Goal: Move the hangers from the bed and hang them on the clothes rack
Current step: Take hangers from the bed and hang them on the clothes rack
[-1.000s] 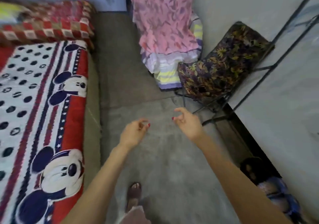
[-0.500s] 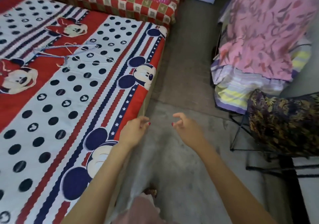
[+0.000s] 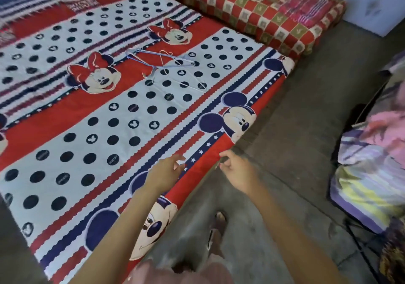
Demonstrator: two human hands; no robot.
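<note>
Several thin wire hangers, blue and white, lie in a loose pile on the bed, which has a red, white and navy cartoon-mouse sheet. My left hand hovers over the bed's near edge with relaxed fingers, holding nothing. To its right, my right hand hangs over the floor beside the bed edge, fingers loosely curled and empty. Both hands are well short of the hangers. The clothes rack itself is not clearly in view.
A red checked mattress lies at the bed's far end with folded cloth on it. Draped pink and striped clothes hang over a dark frame at the right. Grey concrete floor runs between bed and clothes. My foot stands below.
The view has swung left from the chair and rack side to the bed, bringing the hangers into sight. Both hands stay out in front, empty, now at the bed's edge.
</note>
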